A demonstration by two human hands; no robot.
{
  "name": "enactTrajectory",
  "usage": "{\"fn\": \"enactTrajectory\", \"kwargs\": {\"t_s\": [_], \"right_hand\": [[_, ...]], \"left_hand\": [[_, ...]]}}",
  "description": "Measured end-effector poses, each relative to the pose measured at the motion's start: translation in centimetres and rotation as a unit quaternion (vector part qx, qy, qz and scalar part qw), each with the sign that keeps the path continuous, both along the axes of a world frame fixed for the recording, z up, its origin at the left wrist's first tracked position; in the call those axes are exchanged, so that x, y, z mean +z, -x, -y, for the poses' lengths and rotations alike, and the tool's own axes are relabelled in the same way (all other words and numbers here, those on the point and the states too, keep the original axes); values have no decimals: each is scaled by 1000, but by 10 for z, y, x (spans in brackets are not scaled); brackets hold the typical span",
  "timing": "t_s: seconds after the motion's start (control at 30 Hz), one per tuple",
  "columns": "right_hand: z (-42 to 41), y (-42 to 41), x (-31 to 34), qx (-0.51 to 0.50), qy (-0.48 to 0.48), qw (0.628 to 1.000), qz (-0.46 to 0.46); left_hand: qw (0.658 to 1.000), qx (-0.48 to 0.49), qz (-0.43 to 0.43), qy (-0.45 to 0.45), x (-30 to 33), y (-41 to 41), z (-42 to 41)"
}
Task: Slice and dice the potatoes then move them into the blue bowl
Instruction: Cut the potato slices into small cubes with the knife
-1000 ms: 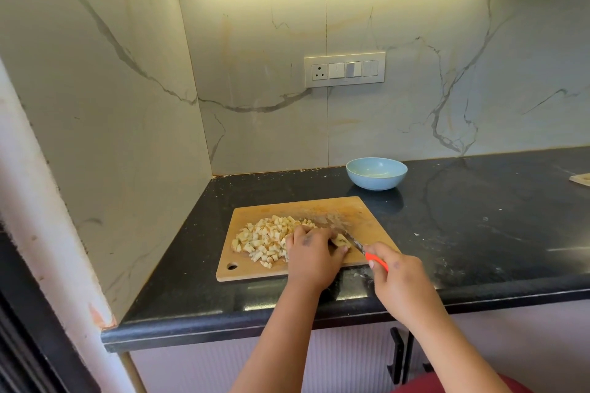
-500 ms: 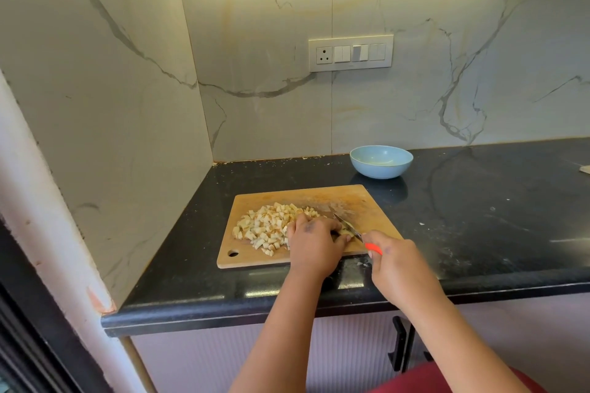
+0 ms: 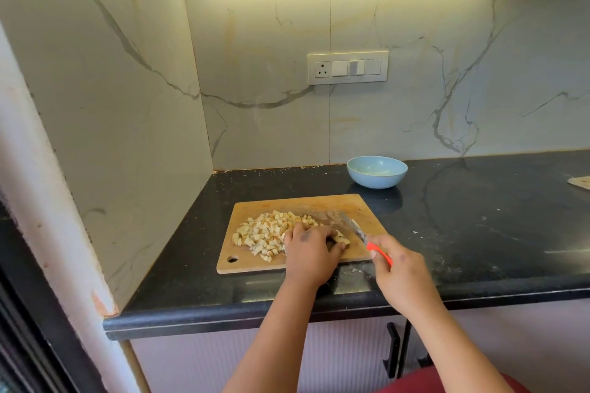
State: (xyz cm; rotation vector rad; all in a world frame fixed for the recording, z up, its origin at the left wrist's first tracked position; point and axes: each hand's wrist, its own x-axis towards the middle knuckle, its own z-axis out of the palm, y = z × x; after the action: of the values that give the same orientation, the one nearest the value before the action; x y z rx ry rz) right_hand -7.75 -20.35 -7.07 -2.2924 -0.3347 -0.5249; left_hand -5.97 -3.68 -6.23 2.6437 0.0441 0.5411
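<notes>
While our left hand pins the last pale potato strip, its free end points toward three o'clock, where our right hand grips the orange-handled knife.

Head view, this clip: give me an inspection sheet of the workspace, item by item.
Surface: black counter, speckled with pale residue.
Job's things: wooden cutting board carrying a pile of diced potato; uncut potato piece at the fingertips; blue bowl behind the board, no potato in it.
Clutter: pale board edge at far right.
Hands: left hand holds the piece; right hand grips the orange-handled knife.
Cables: nothing seen.
Surroundings: marble backsplash, switch panel.
</notes>
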Motion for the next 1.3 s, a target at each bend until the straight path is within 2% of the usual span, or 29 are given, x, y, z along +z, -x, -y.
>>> {"fn": "enactTrajectory", "kwargs": {"t_s": [0.3,0.73,1.0,1.2,1.3], "right_hand": [[-2,4,3,32,74,997,-5],[-19,-6,7,-7,170,985,-43],[-19,-8,9,-19,152,988,-35],[-5,-7,8,2,21,999,-46],[0,-3,8,31,14,999,-30]], "left_hand": [[1000,15,11,22,-1,-1,0],[999,18,29,8,-1,-1,2],[1000,16,21,-2,1,-1,2],[1000,12,11,5,1,1,2],[1000,7,13,17,1,1,1]]}}
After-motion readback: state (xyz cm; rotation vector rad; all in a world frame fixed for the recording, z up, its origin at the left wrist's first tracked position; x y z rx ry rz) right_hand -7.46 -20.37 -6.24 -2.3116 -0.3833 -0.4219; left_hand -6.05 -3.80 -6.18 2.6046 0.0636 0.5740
